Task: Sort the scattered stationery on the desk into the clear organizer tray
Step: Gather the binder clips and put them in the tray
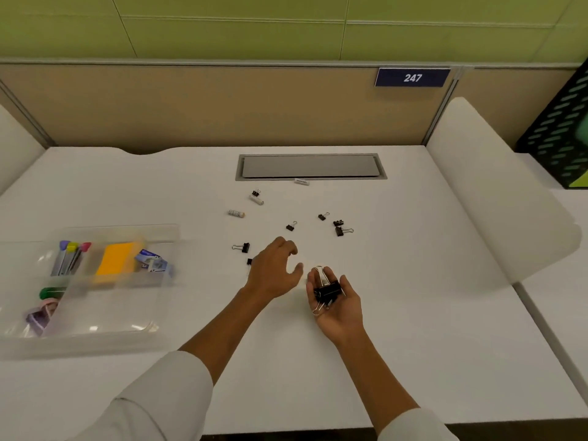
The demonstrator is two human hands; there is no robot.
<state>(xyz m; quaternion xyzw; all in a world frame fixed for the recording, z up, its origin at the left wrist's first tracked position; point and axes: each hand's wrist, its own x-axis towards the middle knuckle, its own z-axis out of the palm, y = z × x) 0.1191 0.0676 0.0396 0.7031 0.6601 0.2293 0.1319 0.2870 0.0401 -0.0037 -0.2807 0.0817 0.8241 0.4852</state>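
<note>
Sleeved forearms reach in from six o'clock. Right hand point(337, 300), palm up, cups gathered binder clips point(327, 291); left hand point(273, 270) hovers loosely open, holding nothing. Organizer tray point(95, 337) at nine o'clock holds pens, sticky notes, erasers. Judged roughly half done: loose clips point(342, 230) and small tubes point(236, 213) remain toward twelve.
</note>
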